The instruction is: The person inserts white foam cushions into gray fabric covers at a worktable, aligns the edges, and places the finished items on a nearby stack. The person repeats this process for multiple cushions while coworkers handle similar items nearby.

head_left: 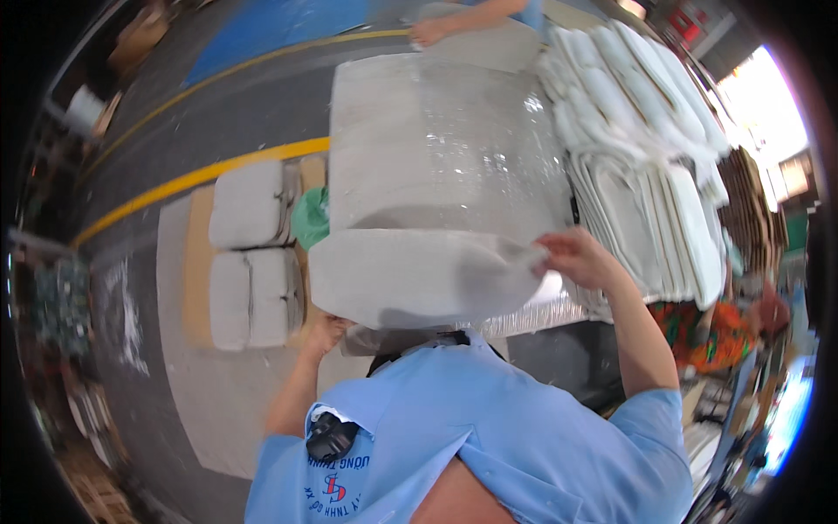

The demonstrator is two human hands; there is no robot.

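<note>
A light grey, soft-looking fabric piece [393,275] lies across the near part of the work surface, right in front of me. My right hand [574,257] pinches its right end, which is lifted and creased near the fingers. At the lower left corner, my left hand [326,334] is closed on the near edge; part of its fingers is hidden under the fabric. Beneath and beyond stretches a work table [489,148] covered with shiny clear film, its left part pale and matt.
Stacked white padded pieces [646,218] stand along the table's right side. To the left, grey cushions [253,205] rest in stacks on cardboard, near a green bag [311,218]. Across the table, a co-worker's hand [428,33] holds another pale piece. A yellow floor line [201,179] runs at left.
</note>
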